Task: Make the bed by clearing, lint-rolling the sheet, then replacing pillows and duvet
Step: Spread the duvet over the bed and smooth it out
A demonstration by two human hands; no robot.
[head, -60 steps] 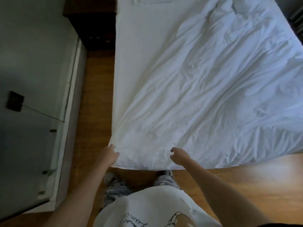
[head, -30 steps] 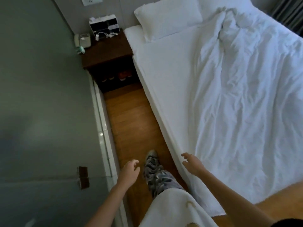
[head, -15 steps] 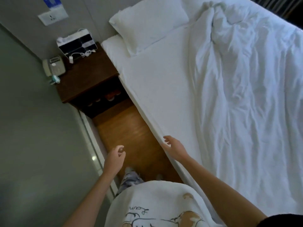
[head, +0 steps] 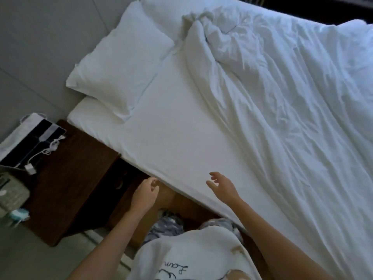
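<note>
Duvet-replacing step: rumpled white duvet (head: 282, 110) leaves sheet bare; left hand (head: 144, 194), right hand (head: 222, 187) empty, fingers relaxed. Next: grasp duvet's near edge.

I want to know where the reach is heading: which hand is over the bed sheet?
The right hand, open above the bare sheet. The left hand hangs off the bed, over the floor gap by the nightstand.

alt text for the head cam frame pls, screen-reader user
Both empty hands, left hand and right hand, reach toward the near edge of a bed whose white sheet lies half bare. A rumpled duvet covers the far side; a pillow sits above a dark nightstand.
</note>
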